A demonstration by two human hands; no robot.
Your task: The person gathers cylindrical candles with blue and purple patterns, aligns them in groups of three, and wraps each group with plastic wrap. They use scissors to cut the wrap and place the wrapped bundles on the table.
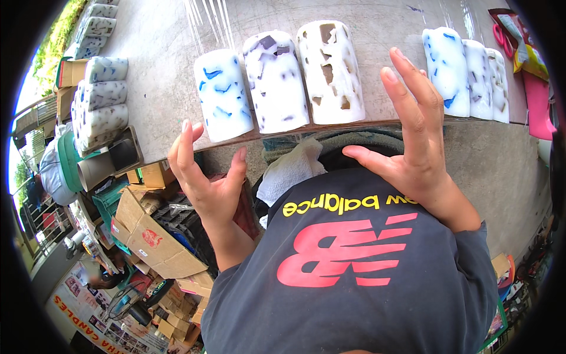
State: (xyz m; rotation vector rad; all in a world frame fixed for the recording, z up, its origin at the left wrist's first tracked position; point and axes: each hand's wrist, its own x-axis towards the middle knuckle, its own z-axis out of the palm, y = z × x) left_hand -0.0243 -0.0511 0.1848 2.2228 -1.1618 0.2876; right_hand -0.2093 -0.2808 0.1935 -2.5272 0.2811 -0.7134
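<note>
Three white pillar candles lie side by side at the table's near edge: one with blue flecks, one with purple flecks, one with brown flecks. My left hand hovers open just below the table edge, fingers spread, under the blue-flecked candle. My right hand is raised open to the right of the brown-flecked candle, palm facing left, touching nothing. Both hands hold nothing.
Three more flecked candles lie at the right of the grey table, and several stacked ones at its left. Red scissors and a pink object sit far right. Cardboard boxes and a white cloth lie below.
</note>
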